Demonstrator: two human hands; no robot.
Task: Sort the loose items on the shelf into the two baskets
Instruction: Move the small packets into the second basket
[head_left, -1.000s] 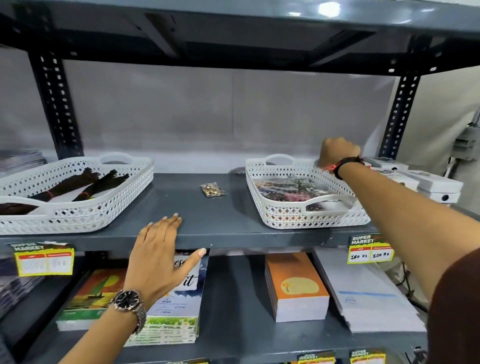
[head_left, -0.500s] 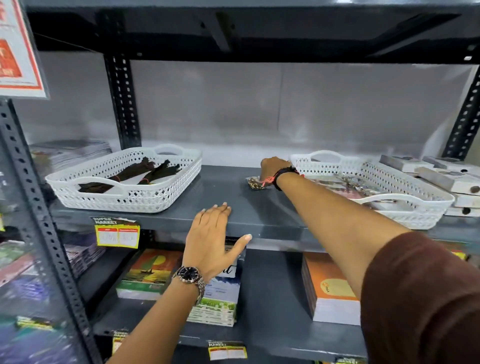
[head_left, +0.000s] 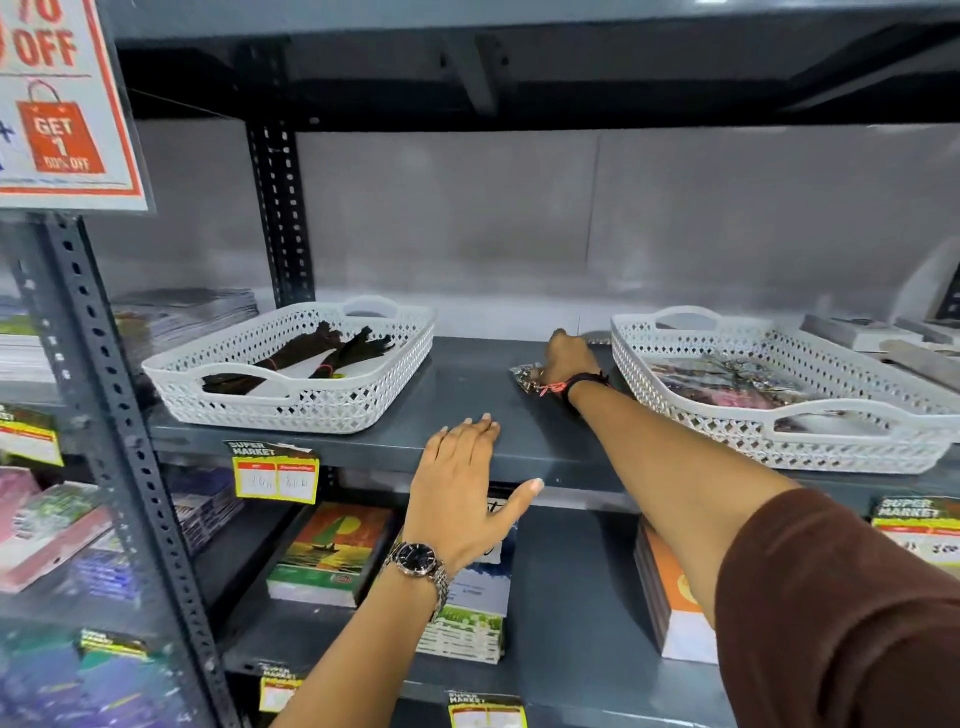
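Right hand (head_left: 570, 358) is reached far onto the grey shelf (head_left: 467, 395), lying on a small clear packet (head_left: 525, 375) between the two white baskets. The hand covers the packet's right part, fingers curled down over it; can't tell whether it actually grips the packet or just presses on it. The packet lies on the shelf surface, closer to the right basket (head_left: 779, 436), outside both.

Left hand (head_left: 462, 488) is flat on the near edge of the shelf, fingers stretched out on top, thumb spread along the front lip, holding nothing. Watch (head_left: 415, 558) on that wrist.

Left basket (head_left: 291, 410) holds a few dark bundles (head_left: 311, 358) tied with red bands. Right basket holds a layer of clear packets (head_left: 727, 384) with mixed-colour contents, blurred.

Lower shelf: stacks of notebooks (head_left: 332, 551) under the left hand. Yellow price tag (head_left: 275, 475) on the shelf edge below the left basket. Sale sign (head_left: 57, 104) top left.
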